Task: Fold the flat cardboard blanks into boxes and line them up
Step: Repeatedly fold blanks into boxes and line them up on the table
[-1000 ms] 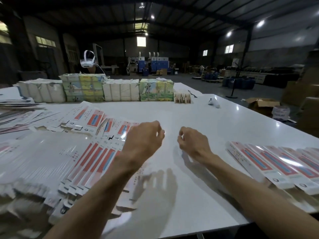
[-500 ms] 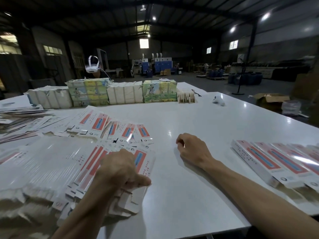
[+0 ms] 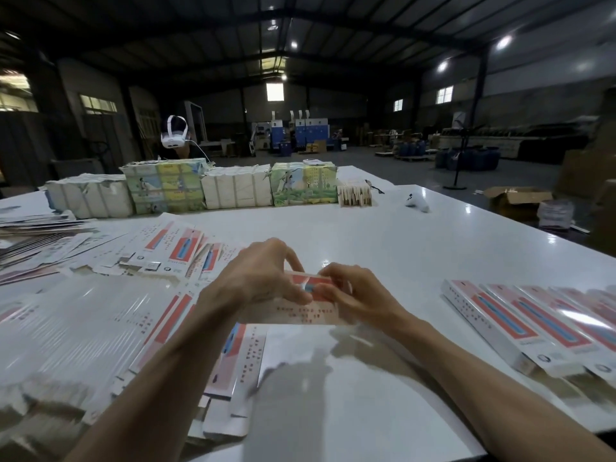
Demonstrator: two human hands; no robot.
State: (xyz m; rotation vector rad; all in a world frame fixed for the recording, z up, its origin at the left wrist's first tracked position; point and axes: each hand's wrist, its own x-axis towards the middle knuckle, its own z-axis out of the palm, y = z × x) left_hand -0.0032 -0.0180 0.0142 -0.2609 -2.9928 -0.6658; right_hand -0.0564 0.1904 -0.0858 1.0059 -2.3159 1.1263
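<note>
Hands meet over the white table (image 3: 383, 235) with one flat cardboard blank (image 3: 300, 311) raised between them, clear of the surface. The left hand (image 3: 260, 278) grips the blank's left part, fingers curled over its far edge and thumb on the near face; the right hand (image 3: 360, 295) pinches the right end, fingers bent closely around it. Holding both ends in the air probably leaves room to squeeze the flat sleeve open into a tube. The supply of flat blanks (image 3: 83, 328) lies fanned out on the person's left, near the left hand. Folded boxes (image 3: 520, 325) lie side by side on the right, apparently the line the task calls for. Bundled stock (image 3: 233, 190) stands at the far edge, well apart.
</note>
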